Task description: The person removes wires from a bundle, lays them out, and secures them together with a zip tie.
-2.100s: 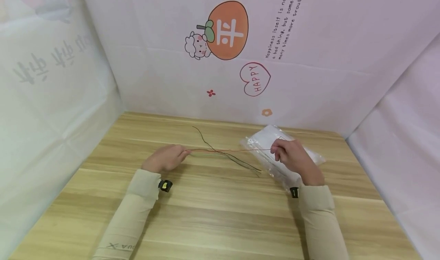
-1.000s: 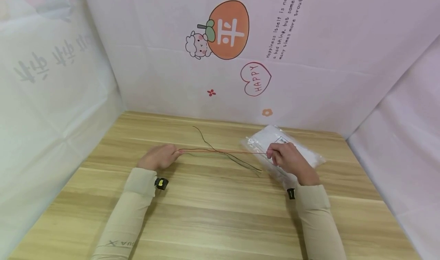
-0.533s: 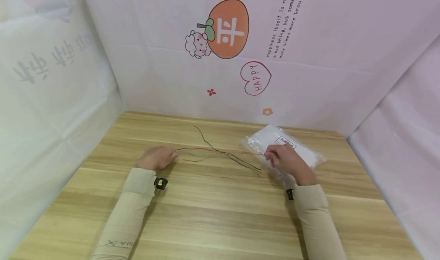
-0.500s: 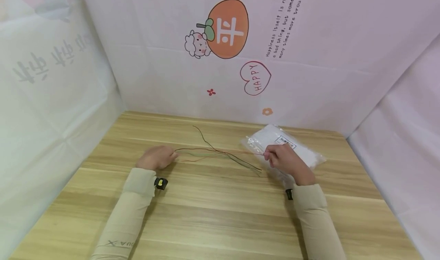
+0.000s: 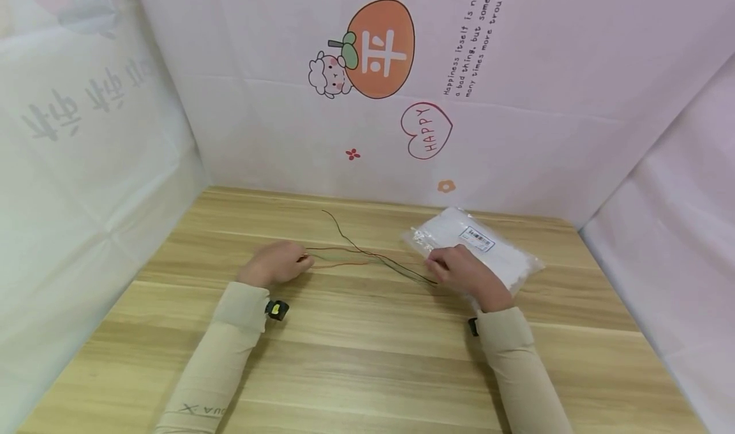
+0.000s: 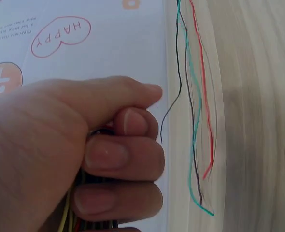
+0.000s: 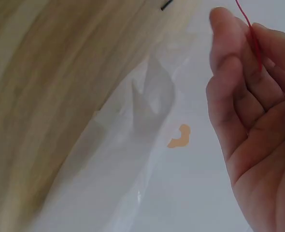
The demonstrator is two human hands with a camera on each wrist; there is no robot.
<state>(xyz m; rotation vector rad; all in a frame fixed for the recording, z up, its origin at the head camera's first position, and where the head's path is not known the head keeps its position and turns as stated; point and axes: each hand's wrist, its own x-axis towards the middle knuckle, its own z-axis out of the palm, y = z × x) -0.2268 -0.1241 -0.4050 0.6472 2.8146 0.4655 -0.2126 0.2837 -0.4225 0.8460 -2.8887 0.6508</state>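
My left hand [image 5: 275, 263] is left of the middle of the table, its fingers curled round a bundle of thin wires [image 6: 99, 225], partly yellow, red and black, that shows in the left wrist view. My right hand [image 5: 465, 274] is over the near left part of a clear plastic bag. Between its thumb and fingers it pinches a red wire [image 7: 247, 19]. That wire runs left across the table, and its far end lies loose beside my left hand. Under it lie a green wire [image 6: 198, 92] and black wires [image 6: 178, 48], crossing near the middle.
The clear plastic bag [image 5: 508, 255], with white contents and a barcode label [image 5: 476, 239], lies at the back right. White printed cloth [image 5: 275, 121] stands behind the wooden table [image 5: 367, 357] and along both sides.
The red wire was stretched between both hands; my left hand has let go of its end, which dropped to the table. My right hand has moved left and nearer, uncovering the bag's label.
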